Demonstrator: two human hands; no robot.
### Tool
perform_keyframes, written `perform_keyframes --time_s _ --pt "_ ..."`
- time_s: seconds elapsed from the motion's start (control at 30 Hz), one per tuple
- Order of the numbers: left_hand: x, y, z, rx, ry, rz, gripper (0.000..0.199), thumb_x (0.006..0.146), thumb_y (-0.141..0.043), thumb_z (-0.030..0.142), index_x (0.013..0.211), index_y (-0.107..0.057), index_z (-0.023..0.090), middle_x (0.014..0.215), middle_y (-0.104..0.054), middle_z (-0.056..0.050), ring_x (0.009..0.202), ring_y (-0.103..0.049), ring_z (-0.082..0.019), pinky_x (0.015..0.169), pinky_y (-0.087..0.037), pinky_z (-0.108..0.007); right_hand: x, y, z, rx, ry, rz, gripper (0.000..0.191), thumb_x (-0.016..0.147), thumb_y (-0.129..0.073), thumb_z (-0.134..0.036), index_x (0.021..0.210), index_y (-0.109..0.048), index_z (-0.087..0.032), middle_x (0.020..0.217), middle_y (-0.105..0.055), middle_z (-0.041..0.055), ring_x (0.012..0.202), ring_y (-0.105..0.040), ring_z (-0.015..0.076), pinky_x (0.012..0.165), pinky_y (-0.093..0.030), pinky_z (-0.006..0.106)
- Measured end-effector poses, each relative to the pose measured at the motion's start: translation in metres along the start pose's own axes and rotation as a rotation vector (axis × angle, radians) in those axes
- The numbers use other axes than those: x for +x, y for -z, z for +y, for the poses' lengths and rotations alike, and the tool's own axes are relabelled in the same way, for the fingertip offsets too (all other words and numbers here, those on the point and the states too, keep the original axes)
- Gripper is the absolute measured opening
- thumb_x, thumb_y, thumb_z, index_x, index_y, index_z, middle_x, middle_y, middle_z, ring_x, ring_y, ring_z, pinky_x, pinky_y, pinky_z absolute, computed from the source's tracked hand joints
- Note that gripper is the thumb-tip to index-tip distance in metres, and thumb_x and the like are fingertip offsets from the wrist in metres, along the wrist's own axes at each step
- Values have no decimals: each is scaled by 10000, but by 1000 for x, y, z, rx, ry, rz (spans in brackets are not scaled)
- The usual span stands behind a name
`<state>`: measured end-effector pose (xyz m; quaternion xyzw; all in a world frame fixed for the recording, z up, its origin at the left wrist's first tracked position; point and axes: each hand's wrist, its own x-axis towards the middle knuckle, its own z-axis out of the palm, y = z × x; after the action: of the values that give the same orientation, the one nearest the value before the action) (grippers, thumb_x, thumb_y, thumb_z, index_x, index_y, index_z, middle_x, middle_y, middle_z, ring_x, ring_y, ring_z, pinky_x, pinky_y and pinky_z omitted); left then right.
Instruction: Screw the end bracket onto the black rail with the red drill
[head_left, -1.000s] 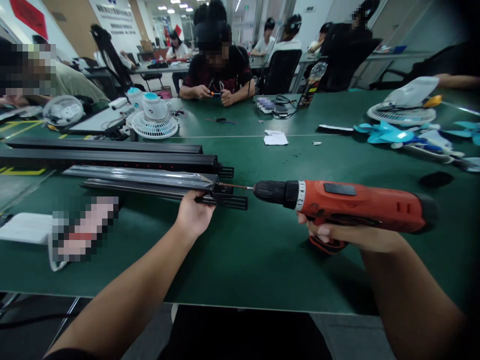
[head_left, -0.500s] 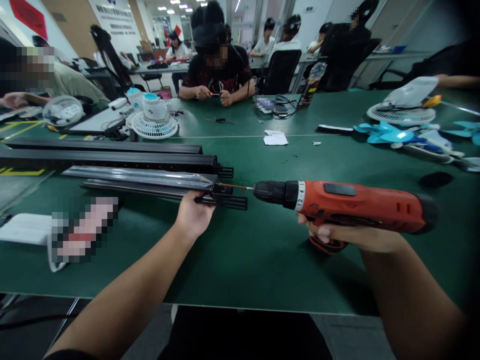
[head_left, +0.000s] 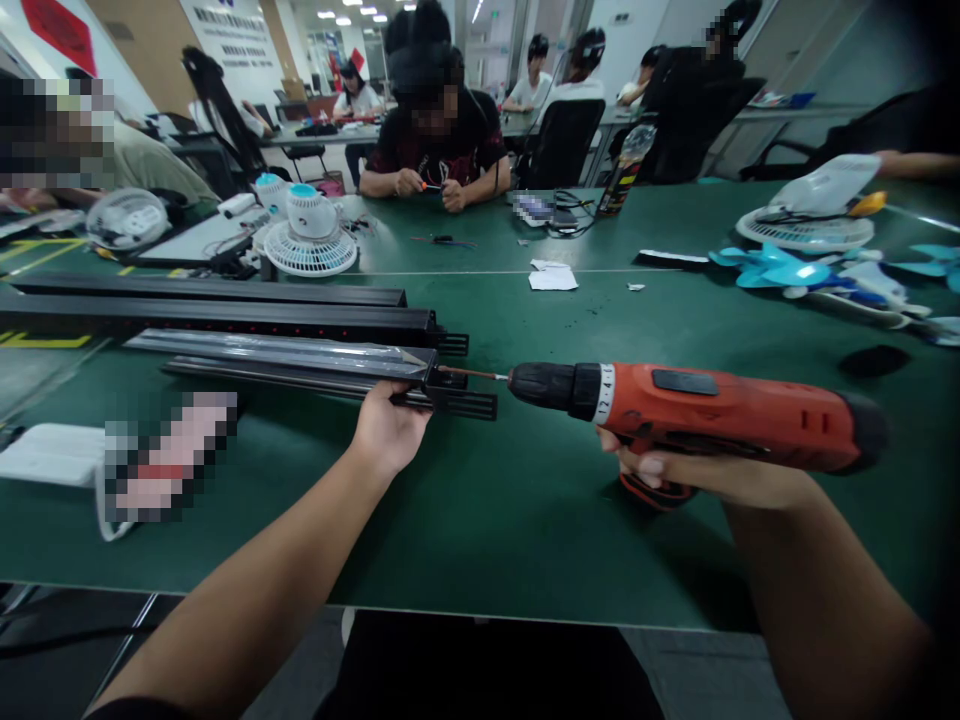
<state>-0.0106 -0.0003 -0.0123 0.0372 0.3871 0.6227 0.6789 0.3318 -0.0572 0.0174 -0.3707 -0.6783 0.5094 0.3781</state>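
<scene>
My right hand (head_left: 660,470) is closed round the grip of a red and black cordless drill (head_left: 735,410), which points left. From its chuck a long thin bit (head_left: 480,375) reaches to the end of a black metal profile (head_left: 300,352) partly wrapped in clear film. Whether the bit's tip sits in a screw is too small to tell. Near that same end, my left hand (head_left: 390,430) grips the profile from below and the near side, its fingers partly hidden underneath. A slotted black bracket (head_left: 465,403) sticks out from the profile's end, just beyond my left hand.
Behind lie two more long black profiles (head_left: 225,316). White fan parts (head_left: 311,250) stand at the back left; blue fan blades (head_left: 772,268) lie at the right. Paper scraps (head_left: 553,275) and a bottle (head_left: 628,170) are farther back. Across the table (head_left: 510,540) a person (head_left: 442,140) works.
The drill's rear has dipped and shifted very slightly to the right. My left hand and the profile stay in place.
</scene>
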Motion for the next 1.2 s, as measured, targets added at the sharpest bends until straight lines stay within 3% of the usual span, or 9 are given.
perform_keyframes --time_s 0.1,0.27,0.57,0.77,0.97,1.2 --pt "1 2 0 7 -7 -8 516 837 -563 40 1308 -752 129 893 -825 -61 833 -796 -203 874 -636 -302 0 -1 0 7 -1 14 144 945 -966 -317 1071 -931 -258 844 -804 51 576 -666 134 449 -574 202" --pt "3 4 -1 17 -12 -22 525 818 -580 45 1300 -757 157 917 -834 -57 843 -794 -206 885 -644 -315 0 -1 1 4 1 -10 142 957 -954 -319 1088 -938 -264 656 -701 -1 514 -615 138 408 -533 202" --pt "3 2 0 -7 1 -14 568 826 -583 30 1346 -758 175 999 -860 -66 852 -804 -215 888 -655 -326 0 -2 3 9 27 6 169 951 -959 -302 1116 -939 -271 761 -781 24 558 -666 130 456 -567 186" --pt "-3 -4 0 -17 -4 47 493 864 -561 37 1297 -765 151 954 -851 -75 808 -797 -204 825 -660 -299 0 1 4 8 -21 -37 167 980 -931 -324 1122 -917 -236 678 -719 4 508 -619 133 417 -534 204" --pt "1 1 0 9 -7 0 540 838 -578 41 1329 -765 165 994 -862 -65 843 -812 -208 868 -663 -315 1 0 1 -13 8 -2 183 945 -953 -322 1102 -906 -240 748 -762 19 548 -645 138 428 -549 205" --pt "4 4 -1 1 -10 -11 530 832 -588 46 1312 -771 176 987 -861 -67 866 -814 -223 868 -664 -325 0 1 1 14 -70 -29 211 946 -960 -361 1106 -898 -238 687 -718 1 543 -649 146 455 -585 212"
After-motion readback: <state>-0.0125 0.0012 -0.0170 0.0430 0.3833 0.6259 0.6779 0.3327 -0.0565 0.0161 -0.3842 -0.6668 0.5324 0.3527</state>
